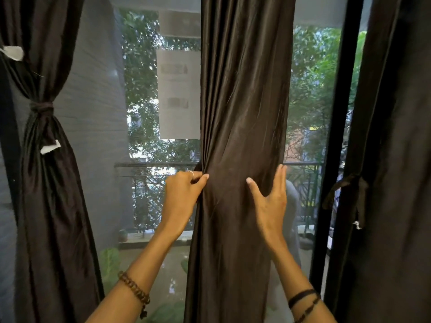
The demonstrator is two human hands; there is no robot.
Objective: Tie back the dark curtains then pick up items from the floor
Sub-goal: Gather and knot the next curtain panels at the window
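Note:
A dark brown middle curtain hangs loose in front of the window. My left hand pinches its left edge at about waist height, gathering folds there. My right hand reaches round its right edge, fingers straight and spread, thumb pressed on the front of the cloth. The left curtain is bunched and bound by a dark tie. At the right, another curtain hangs with a dark tie knotted at its edge.
A black door frame stands between the middle and right curtains. Behind the glass are a balcony railing, trees and a white paper sheet stuck to the pane. The floor is out of view.

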